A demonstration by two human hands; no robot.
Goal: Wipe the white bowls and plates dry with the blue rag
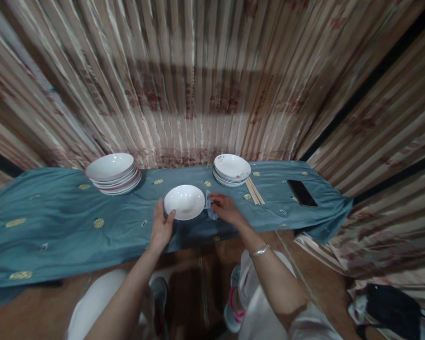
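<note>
A pleated, patterned curtain [191,94] hangs behind a long surface [67,208] covered in blue-green fabric with small yellow motifs.

In the head view, the only one, a white bowl [184,202] sits upright near the middle of the surface, toward the person's side. The left hand [162,226] has its grip closed on the bowl's left side, thumb over the rim and fingers along the outside. The right hand [224,208] has its grip closed on a crumpled bluish cloth [211,208], just to the right of the bowl; whether the cloth touches the rim is too small to tell. Behind them stand a stack of red-rimmed bowls [114,174] to the left and a stack of floral dishes [232,171] to the right. Pale chopsticks [255,191] lie just beside the dishes, and a dark phone [302,193] lies farther right.

The step in hand looks like handling this one bowl with the cloth — one grip steadying, the other free to rub. As I judge it, the next move calls for the left grip to keep the bowl from sliding on the loose fabric, and for light pressure from the cloth — hard pushing at one edge could tip it.
</note>
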